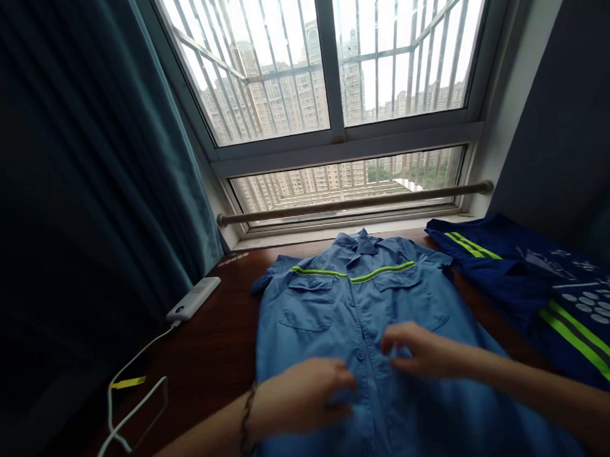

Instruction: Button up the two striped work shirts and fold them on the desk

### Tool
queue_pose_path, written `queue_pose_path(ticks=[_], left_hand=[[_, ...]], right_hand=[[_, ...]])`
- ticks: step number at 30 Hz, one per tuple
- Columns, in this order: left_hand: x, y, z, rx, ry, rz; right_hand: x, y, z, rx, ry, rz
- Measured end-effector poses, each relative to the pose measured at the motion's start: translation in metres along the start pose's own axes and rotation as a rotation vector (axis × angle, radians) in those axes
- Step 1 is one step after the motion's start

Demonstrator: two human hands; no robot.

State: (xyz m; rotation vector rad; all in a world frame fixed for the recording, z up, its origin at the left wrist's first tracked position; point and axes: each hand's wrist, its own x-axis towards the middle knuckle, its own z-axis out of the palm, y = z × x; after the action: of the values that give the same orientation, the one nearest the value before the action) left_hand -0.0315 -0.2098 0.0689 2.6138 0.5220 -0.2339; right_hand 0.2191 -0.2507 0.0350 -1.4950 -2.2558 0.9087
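Note:
A light blue work shirt with a yellow-green reflective stripe across the chest lies flat on the dark wooden table, collar toward the window. Both my hands rest on its button placket. My left hand has its fingers curled and pinched on the fabric left of the buttons. My right hand pinches the placket edge from the right, fingers bent together. A thin bracelet circles my left wrist.
A dark blue garment with yellow-green stripes and white print lies at the right. A white power bank with a white cable sits at the table's left edge. A teal curtain hangs left, a barred window behind.

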Motion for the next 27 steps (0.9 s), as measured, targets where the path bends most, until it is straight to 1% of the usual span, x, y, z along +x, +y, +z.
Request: queue_pose_path(ticks=[1, 2, 3, 4, 5, 7, 9, 10, 12, 14, 15, 17, 19, 21, 23, 24, 25, 27], left_hand=[[0.021, -0.014, -0.009, 0.057, 0.16, -0.068], [0.043, -0.03, -0.016, 0.108, 0.287, -0.155], [0.063, -0.048, -0.022, 0.169, 0.406, -0.264], [0.082, -0.067, -0.026, 0.226, 0.498, -0.378], [0.097, -0.085, -0.027, 0.263, 0.55, -0.485], [0.116, -0.119, -0.022, 0.237, 0.526, -0.664], [0.121, -0.141, -0.009, 0.203, 0.484, -0.759], [0.119, -0.148, -0.001, 0.201, 0.477, -0.781], [0.111, -0.15, 0.015, 0.233, 0.496, -0.794], [0.101, -0.144, 0.024, 0.272, 0.51, -0.799], [0.098, -0.14, 0.024, 0.28, 0.505, -0.795], [0.095, -0.135, 0.013, 0.241, 0.454, -0.783], [0.103, -0.137, -0.009, 0.161, 0.392, -0.765], [0.121, -0.145, -0.035, 0.099, 0.377, -0.746], [0.147, -0.156, -0.056, 0.07, 0.433, -0.71], [0.161, -0.161, -0.062, 0.054, 0.471, -0.687], [0.174, -0.166, -0.064, 0.037, 0.514, -0.663], [0.195, -0.174, -0.061, 0.015, 0.605, -0.614]], right_hand=[[0.023, 0.016, -0.008, -0.093, 0.134, 0.012], [0.046, 0.032, -0.016, -0.183, 0.282, 0.06], [0.068, 0.047, -0.022, -0.275, 0.402, 0.131], [0.087, 0.062, -0.026, -0.355, 0.465, 0.226], [0.102, 0.076, -0.028, -0.405, 0.483, 0.323], [0.12, 0.097, -0.025, -0.464, 0.46, 0.456], [0.124, 0.11, -0.016, -0.492, 0.439, 0.493], [0.122, 0.114, -0.011, -0.505, 0.443, 0.487], [0.116, 0.114, -0.001, -0.52, 0.464, 0.466], [0.11, 0.107, 0.006, -0.521, 0.474, 0.475], [0.109, 0.1, 0.008, -0.518, 0.473, 0.497], [0.113, 0.085, 0.008, -0.505, 0.465, 0.55], [0.127, 0.069, 0.003, -0.468, 0.477, 0.558], [0.15, 0.057, -0.004, -0.336, 0.503, 0.533], [0.179, 0.051, -0.009, -0.128, 0.538, 0.531], [0.192, 0.051, -0.011, -0.038, 0.558, 0.542], [0.205, 0.053, -0.013, 0.03, 0.58, 0.555], [0.222, 0.065, -0.018, 0.099, 0.639, 0.561]])
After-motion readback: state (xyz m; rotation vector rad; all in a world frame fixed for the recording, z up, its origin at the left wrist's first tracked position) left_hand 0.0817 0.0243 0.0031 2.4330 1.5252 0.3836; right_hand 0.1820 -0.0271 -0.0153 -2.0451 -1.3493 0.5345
